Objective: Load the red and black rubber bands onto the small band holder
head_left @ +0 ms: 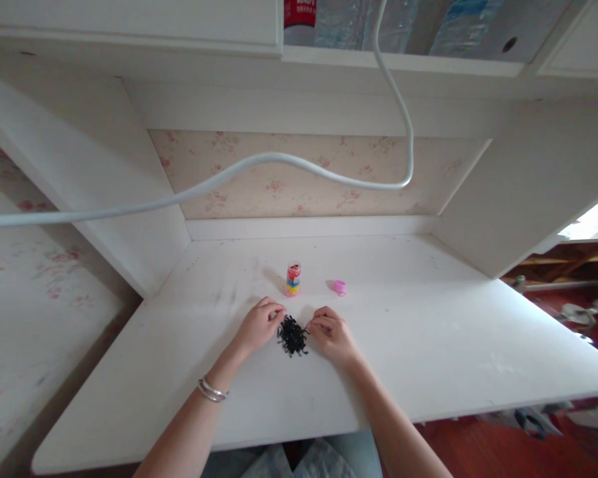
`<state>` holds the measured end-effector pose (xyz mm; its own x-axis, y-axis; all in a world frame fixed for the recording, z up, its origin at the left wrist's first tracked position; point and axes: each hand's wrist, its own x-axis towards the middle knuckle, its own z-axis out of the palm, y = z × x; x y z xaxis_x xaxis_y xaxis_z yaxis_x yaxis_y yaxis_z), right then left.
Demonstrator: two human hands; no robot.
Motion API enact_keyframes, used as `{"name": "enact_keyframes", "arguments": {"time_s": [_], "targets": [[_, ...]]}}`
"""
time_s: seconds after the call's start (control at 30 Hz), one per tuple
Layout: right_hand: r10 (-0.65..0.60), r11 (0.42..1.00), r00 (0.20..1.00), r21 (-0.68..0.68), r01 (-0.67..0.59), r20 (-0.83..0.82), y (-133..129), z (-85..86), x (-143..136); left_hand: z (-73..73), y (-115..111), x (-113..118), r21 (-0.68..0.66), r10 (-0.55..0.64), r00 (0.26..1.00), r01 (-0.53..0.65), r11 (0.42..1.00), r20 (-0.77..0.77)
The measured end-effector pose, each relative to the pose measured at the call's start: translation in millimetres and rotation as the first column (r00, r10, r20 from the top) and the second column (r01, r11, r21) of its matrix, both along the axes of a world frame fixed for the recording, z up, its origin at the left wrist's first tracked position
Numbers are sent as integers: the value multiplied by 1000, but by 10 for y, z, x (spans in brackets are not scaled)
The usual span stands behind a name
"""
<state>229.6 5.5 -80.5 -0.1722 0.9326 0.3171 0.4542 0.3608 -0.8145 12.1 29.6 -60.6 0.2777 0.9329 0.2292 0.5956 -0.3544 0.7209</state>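
Observation:
A heap of small black bands (293,336), probably elastic hair ties, lies on the white desk between my two hands. At its left edge my left hand (262,324) has its fingertips pinched together, and anything in them is too small to make out. My right hand (331,334) is closed in a pinch at the heap's right edge, with a small black bit by its fingertips; whether it grips that bit is unclear. Behind the heap stands an upright clear jar (293,279) with red, blue and yellow contents. To its right a pink lid (339,287) rests on the desk.
The white desk (428,345) has panels at both sides and a floral backboard (279,192). A white cable (279,158) crosses in front, above the desk. Overhead, a shelf holds plastic-wrapped bottles (369,26). Metal and cloth items are on the red floor at right.

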Motion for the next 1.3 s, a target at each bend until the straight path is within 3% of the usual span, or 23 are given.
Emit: {"name": "enact_keyframes", "arguments": {"time_s": [0.27, 0.37, 0.53, 0.63, 0.73, 0.9, 1.07, 1.3], "targets": [[-101, 994, 984, -55, 94, -144, 32, 65, -86, -46, -78, -140, -31, -56, 948, 49, 998, -313], [-144, 989, 970, -65, 134, -195, 68, 31, -91, -55, -88, -110, -12, -47, 934, 46, 999, -353], [-299, 953, 917, -32, 301, -265, 208, -6, -151, -83, -70, -112, -11, 19, 935, -24, 1000, -353], [-347, 927, 898, 45, 372, -272, 343, 140, -254, -91, -67, -122, -22, 6, 927, -16, 1000, -374], [-344, 910, 898, 139, 391, -274, 503, 405, -377, -91, -68, -119, -4, -2, 917, 1, 1000, -398], [-275, 915, 949, 261, 307, -152, 798, 715, -520, -114, -57, -108, 37, 10, 917, 5, 999, -398], [-271, 929, 962, 274, 250, 43, 970, 700, -536, -143, -48, -114, 29, 18, 926, -8, 1000, -377], [-268, 945, 951, 234, 227, 157, 980, 728, -519, -141, -47, -101, 8, 17, 917, -15, 1000, -398]]}}
